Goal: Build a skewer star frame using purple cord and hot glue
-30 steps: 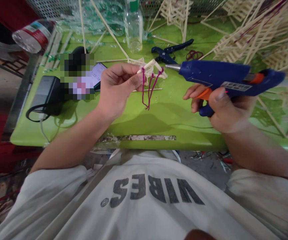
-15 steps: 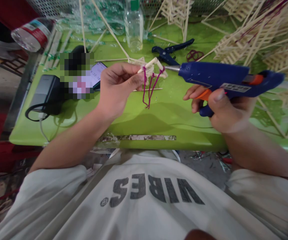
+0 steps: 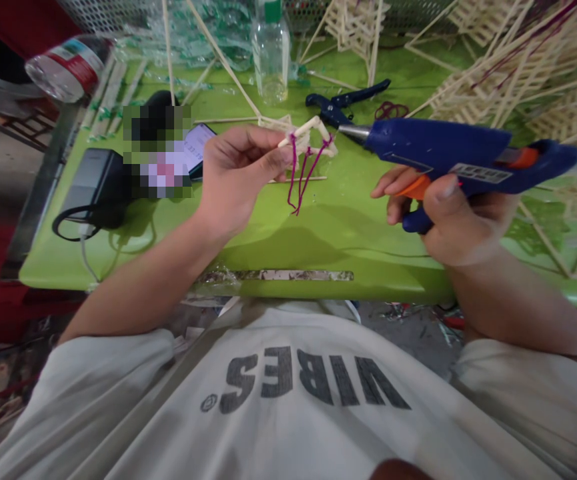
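Between thumb and fingers, my left hand (image 3: 235,173) pinches a small frame of pale wooden sticks (image 3: 304,131) above the table. Purple string (image 3: 295,177) is tied around the frame and dangles below it in loops. My right hand (image 3: 448,213) is wrapped round the handle of a blue hot glue gun (image 3: 438,150), with fingers by its orange trigger (image 3: 415,189). The gun's metal nozzle (image 3: 354,133) points left, a short way right of the frame. Behind the nozzle lie dark blue cutting pliers (image 3: 335,107) with spread handles.
The green table (image 3: 318,230) bears a clear bottle (image 3: 271,60), a phone (image 3: 199,147) and a grey power block (image 3: 93,183) with a cable. A bottle with a red label (image 3: 68,67) lies at left. Stick structures (image 3: 498,73) crowd the right and back, near coiled purple string (image 3: 391,110).
My right hand has drawn the glue gun slightly to the right, so its nozzle is farther from the stick frame. My left hand holds the frame nearly still.
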The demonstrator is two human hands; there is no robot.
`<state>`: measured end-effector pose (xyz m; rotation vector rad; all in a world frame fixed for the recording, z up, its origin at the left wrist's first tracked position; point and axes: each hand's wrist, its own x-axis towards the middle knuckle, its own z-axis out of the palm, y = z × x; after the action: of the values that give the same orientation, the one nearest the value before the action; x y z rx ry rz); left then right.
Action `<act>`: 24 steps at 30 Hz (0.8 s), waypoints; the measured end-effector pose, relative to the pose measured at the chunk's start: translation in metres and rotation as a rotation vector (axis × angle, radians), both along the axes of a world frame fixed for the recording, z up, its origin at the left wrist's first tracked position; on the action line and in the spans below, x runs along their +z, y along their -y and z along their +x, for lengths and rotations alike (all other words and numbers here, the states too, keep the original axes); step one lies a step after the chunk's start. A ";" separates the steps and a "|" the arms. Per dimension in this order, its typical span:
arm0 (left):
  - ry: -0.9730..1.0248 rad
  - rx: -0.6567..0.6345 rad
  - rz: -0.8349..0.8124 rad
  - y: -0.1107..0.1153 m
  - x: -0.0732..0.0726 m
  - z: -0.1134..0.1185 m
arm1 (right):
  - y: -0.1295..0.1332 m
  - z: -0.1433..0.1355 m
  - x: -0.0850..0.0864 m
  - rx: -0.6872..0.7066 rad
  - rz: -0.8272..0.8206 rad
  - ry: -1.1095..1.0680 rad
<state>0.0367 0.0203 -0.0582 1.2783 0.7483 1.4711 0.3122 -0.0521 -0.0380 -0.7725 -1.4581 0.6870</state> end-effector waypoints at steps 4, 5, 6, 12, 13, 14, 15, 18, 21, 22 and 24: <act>0.052 -0.034 0.023 0.001 0.000 0.001 | -0.001 -0.001 -0.001 0.007 -0.014 0.032; 0.065 -0.046 0.031 0.001 0.000 0.001 | 0.000 -0.001 -0.001 0.010 -0.022 0.042; 0.074 -0.057 0.037 0.001 0.000 0.001 | 0.000 -0.001 -0.001 0.009 -0.030 0.050; 0.088 -0.087 0.069 0.000 0.000 -0.001 | 0.001 0.000 0.000 0.042 -0.019 0.058; 0.091 -0.084 0.065 0.000 0.000 -0.001 | 0.000 0.001 0.000 0.050 -0.009 0.052; 0.096 -0.080 0.061 0.000 0.000 -0.001 | -0.001 0.001 0.000 0.057 0.006 0.049; 0.101 -0.073 0.057 0.000 0.000 -0.001 | -0.002 0.001 -0.001 0.061 0.022 0.051; 0.074 -0.036 0.034 0.000 0.000 -0.001 | -0.003 0.001 -0.002 0.044 0.059 0.061; 0.026 -0.012 0.032 -0.001 -0.001 0.000 | -0.003 0.001 -0.003 0.043 0.047 0.071; 0.024 -0.013 0.043 -0.002 -0.002 0.000 | -0.004 0.002 -0.004 0.056 0.044 0.074; 0.022 -0.021 0.057 -0.006 -0.006 -0.001 | -0.005 0.004 -0.008 0.079 0.059 0.079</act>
<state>0.0357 0.0262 -0.0642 1.3077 0.6811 1.4970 0.3163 -0.0471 -0.0455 -0.7068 -1.5808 0.6762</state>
